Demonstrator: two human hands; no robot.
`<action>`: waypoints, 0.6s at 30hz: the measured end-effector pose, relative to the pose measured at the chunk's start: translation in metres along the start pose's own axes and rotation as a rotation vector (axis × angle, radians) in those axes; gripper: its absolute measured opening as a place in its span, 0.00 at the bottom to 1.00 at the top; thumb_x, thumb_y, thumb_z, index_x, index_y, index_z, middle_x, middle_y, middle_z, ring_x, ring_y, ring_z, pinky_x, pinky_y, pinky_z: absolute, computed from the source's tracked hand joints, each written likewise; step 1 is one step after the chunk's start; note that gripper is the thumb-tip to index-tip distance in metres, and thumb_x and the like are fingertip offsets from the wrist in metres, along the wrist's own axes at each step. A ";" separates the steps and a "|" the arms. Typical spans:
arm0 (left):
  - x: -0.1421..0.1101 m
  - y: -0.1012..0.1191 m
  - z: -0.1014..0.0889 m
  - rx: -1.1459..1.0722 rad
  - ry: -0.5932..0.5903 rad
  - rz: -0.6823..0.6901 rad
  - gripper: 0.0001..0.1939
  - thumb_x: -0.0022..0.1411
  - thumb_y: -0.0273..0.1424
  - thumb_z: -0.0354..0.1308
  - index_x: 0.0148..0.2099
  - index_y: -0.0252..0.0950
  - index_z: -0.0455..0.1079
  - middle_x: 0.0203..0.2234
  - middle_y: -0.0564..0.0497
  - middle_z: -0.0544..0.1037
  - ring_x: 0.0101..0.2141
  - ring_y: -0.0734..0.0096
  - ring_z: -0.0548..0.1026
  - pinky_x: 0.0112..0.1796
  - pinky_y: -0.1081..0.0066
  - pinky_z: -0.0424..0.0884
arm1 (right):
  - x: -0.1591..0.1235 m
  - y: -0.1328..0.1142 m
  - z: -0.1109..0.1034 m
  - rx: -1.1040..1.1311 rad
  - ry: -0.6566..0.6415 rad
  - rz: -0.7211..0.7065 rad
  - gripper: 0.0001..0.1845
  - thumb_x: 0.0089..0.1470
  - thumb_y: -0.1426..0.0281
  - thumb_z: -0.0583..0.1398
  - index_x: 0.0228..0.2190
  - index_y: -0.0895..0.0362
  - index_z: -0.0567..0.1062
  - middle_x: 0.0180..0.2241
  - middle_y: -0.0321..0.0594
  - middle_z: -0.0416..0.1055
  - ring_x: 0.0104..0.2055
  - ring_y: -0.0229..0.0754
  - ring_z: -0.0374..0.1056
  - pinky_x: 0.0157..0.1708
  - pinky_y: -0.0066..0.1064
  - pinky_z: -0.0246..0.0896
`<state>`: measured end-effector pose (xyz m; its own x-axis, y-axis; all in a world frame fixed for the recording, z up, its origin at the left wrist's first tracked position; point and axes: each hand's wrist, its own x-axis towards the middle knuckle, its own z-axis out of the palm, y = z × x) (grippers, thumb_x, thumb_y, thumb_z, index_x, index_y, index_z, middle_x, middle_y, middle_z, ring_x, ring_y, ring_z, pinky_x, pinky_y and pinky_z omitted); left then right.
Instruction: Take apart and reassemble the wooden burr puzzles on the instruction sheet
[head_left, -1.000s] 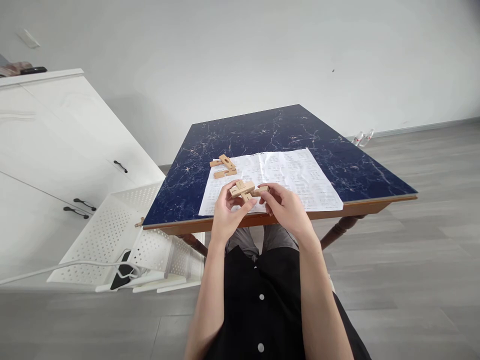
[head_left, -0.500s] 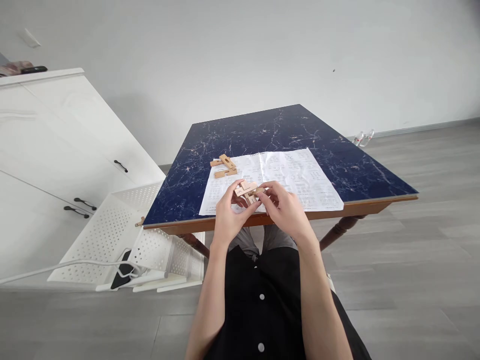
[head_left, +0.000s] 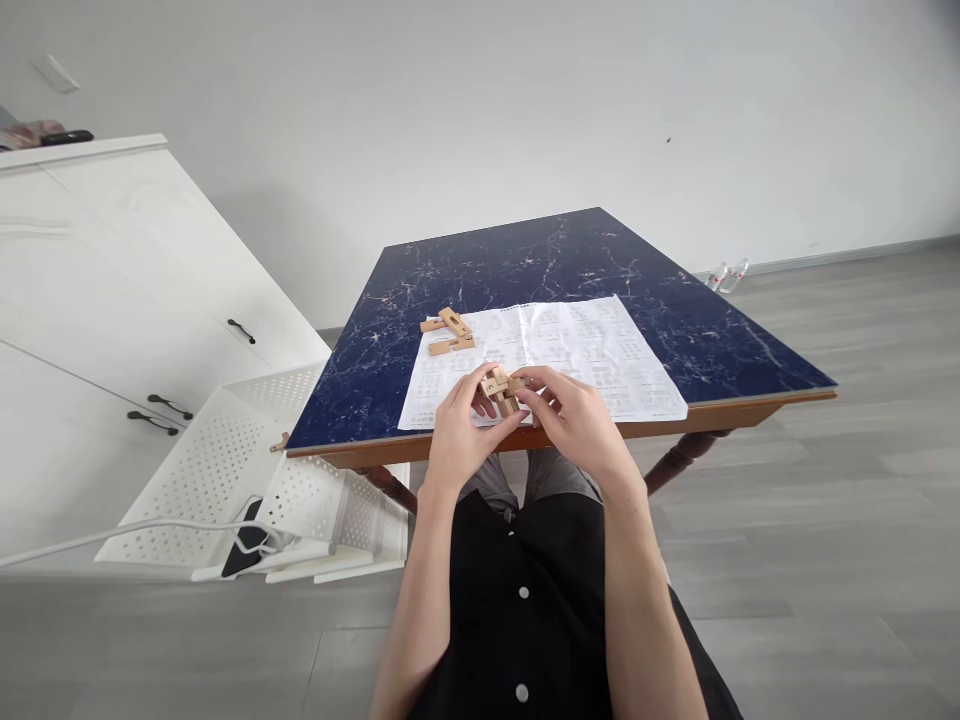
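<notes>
Clamping wooden cluster [head_left: 494,386] in left hand [head_left: 459,430] | pinching right-side block [head_left: 516,385] in right hand [head_left: 576,418] | best done aligning both square, easing gently, never forcing

The left hand [head_left: 459,432] and the right hand [head_left: 574,415] hold together a cluster of pale brown wooden blocks [head_left: 495,387], near the front edge of the dark blue, marble-patterned tabletop [head_left: 487,272]. On it lies a white printed paper sheet [head_left: 592,345], with slotted light-brown wooden pieces [head_left: 449,316] at its far left corner.
</notes>
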<state>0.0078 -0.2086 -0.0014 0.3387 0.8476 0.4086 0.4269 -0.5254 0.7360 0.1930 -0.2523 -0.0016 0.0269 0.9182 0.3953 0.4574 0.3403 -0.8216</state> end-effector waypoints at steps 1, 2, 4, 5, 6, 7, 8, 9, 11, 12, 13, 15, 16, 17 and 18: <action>0.000 0.000 0.000 0.003 -0.002 -0.001 0.32 0.64 0.44 0.73 0.66 0.45 0.70 0.50 0.47 0.81 0.36 0.63 0.77 0.44 0.63 0.77 | 0.000 0.000 0.000 -0.003 -0.003 -0.001 0.17 0.74 0.57 0.55 0.52 0.49 0.79 0.44 0.45 0.82 0.36 0.50 0.78 0.34 0.37 0.68; 0.000 -0.001 -0.001 0.006 -0.002 -0.002 0.32 0.64 0.44 0.73 0.66 0.45 0.70 0.51 0.46 0.81 0.37 0.63 0.77 0.44 0.63 0.77 | -0.001 0.000 0.000 -0.006 -0.007 -0.001 0.17 0.74 0.57 0.55 0.53 0.49 0.79 0.44 0.45 0.82 0.36 0.50 0.78 0.35 0.37 0.69; 0.000 -0.001 -0.002 0.008 -0.012 -0.004 0.32 0.64 0.44 0.73 0.66 0.46 0.70 0.52 0.46 0.81 0.37 0.62 0.77 0.44 0.62 0.77 | -0.001 -0.001 -0.001 -0.007 -0.017 -0.007 0.17 0.74 0.58 0.54 0.53 0.49 0.78 0.45 0.45 0.82 0.37 0.50 0.78 0.36 0.38 0.69; 0.000 -0.001 -0.002 0.009 -0.020 -0.004 0.32 0.64 0.44 0.73 0.66 0.46 0.70 0.51 0.46 0.81 0.36 0.62 0.77 0.44 0.62 0.77 | -0.001 -0.001 -0.001 -0.005 -0.024 -0.016 0.17 0.74 0.59 0.54 0.54 0.49 0.78 0.47 0.45 0.82 0.38 0.50 0.78 0.36 0.38 0.70; 0.000 0.000 -0.003 0.011 -0.031 -0.002 0.32 0.64 0.44 0.73 0.66 0.46 0.70 0.51 0.46 0.81 0.36 0.62 0.77 0.43 0.62 0.77 | -0.001 -0.001 -0.001 -0.002 -0.031 -0.027 0.16 0.74 0.60 0.54 0.54 0.49 0.78 0.48 0.45 0.82 0.39 0.50 0.78 0.37 0.39 0.70; 0.000 0.000 -0.003 0.014 -0.039 0.001 0.32 0.65 0.44 0.73 0.67 0.45 0.70 0.50 0.46 0.81 0.35 0.62 0.77 0.43 0.62 0.77 | -0.001 0.000 -0.001 0.000 -0.038 -0.038 0.16 0.75 0.60 0.53 0.54 0.49 0.78 0.50 0.45 0.82 0.40 0.50 0.78 0.38 0.39 0.70; 0.001 0.000 -0.003 0.019 -0.045 0.005 0.31 0.65 0.43 0.73 0.67 0.45 0.70 0.50 0.46 0.81 0.35 0.63 0.77 0.43 0.62 0.76 | -0.001 0.000 -0.001 -0.001 -0.044 -0.047 0.16 0.75 0.61 0.53 0.54 0.50 0.77 0.52 0.45 0.82 0.42 0.51 0.78 0.38 0.39 0.71; 0.001 0.000 -0.004 0.027 -0.045 0.011 0.31 0.65 0.42 0.73 0.67 0.45 0.70 0.50 0.46 0.81 0.35 0.63 0.76 0.43 0.62 0.76 | -0.001 -0.001 -0.001 -0.003 -0.048 -0.054 0.16 0.75 0.61 0.53 0.54 0.50 0.77 0.53 0.45 0.81 0.43 0.51 0.78 0.39 0.40 0.71; 0.001 0.000 -0.004 0.046 -0.035 0.032 0.31 0.65 0.41 0.73 0.66 0.46 0.70 0.51 0.46 0.80 0.37 0.63 0.76 0.44 0.63 0.76 | 0.000 -0.001 0.000 -0.004 -0.051 -0.058 0.16 0.75 0.61 0.53 0.54 0.50 0.77 0.53 0.46 0.81 0.43 0.51 0.78 0.39 0.40 0.72; 0.001 0.000 -0.004 0.058 -0.030 0.046 0.30 0.66 0.40 0.72 0.66 0.46 0.70 0.51 0.47 0.79 0.39 0.62 0.77 0.45 0.64 0.75 | 0.000 -0.001 0.000 0.000 -0.053 -0.057 0.16 0.75 0.61 0.53 0.54 0.50 0.77 0.53 0.46 0.81 0.43 0.51 0.79 0.40 0.40 0.72; 0.001 -0.001 -0.004 0.074 -0.025 0.062 0.30 0.66 0.39 0.72 0.67 0.46 0.70 0.51 0.47 0.79 0.41 0.61 0.77 0.46 0.64 0.75 | 0.000 -0.001 0.000 0.008 -0.057 -0.058 0.16 0.75 0.61 0.53 0.54 0.50 0.76 0.53 0.46 0.81 0.43 0.51 0.79 0.40 0.40 0.73; 0.001 -0.001 -0.004 0.116 -0.003 0.090 0.29 0.66 0.36 0.72 0.66 0.46 0.70 0.51 0.46 0.76 0.47 0.58 0.77 0.50 0.63 0.75 | 0.000 -0.001 0.001 0.023 -0.061 -0.063 0.16 0.75 0.61 0.53 0.54 0.50 0.76 0.52 0.46 0.81 0.44 0.51 0.79 0.40 0.40 0.73; 0.001 -0.002 -0.004 0.138 0.011 0.100 0.29 0.66 0.35 0.72 0.66 0.45 0.70 0.52 0.46 0.75 0.51 0.57 0.76 0.52 0.61 0.74 | 0.000 -0.001 0.001 0.027 -0.061 -0.066 0.15 0.75 0.61 0.53 0.55 0.50 0.76 0.53 0.46 0.81 0.45 0.51 0.79 0.40 0.40 0.73; 0.002 -0.002 -0.004 0.154 0.022 0.108 0.28 0.65 0.35 0.72 0.65 0.45 0.71 0.52 0.45 0.74 0.53 0.55 0.76 0.55 0.60 0.74 | 0.001 0.000 0.001 0.028 -0.062 -0.071 0.15 0.75 0.61 0.54 0.55 0.50 0.76 0.53 0.46 0.80 0.46 0.52 0.79 0.40 0.40 0.74; 0.002 -0.003 -0.004 0.157 0.023 0.112 0.28 0.65 0.35 0.72 0.65 0.44 0.71 0.53 0.45 0.74 0.56 0.54 0.75 0.57 0.59 0.73 | 0.001 0.001 0.001 0.027 -0.061 -0.077 0.15 0.75 0.61 0.54 0.54 0.50 0.76 0.52 0.46 0.80 0.46 0.52 0.79 0.41 0.40 0.74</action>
<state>0.0040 -0.2054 -0.0009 0.3728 0.7837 0.4968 0.5140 -0.6202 0.5926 0.1924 -0.2509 -0.0022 -0.0619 0.8997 0.4321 0.4316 0.4145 -0.8012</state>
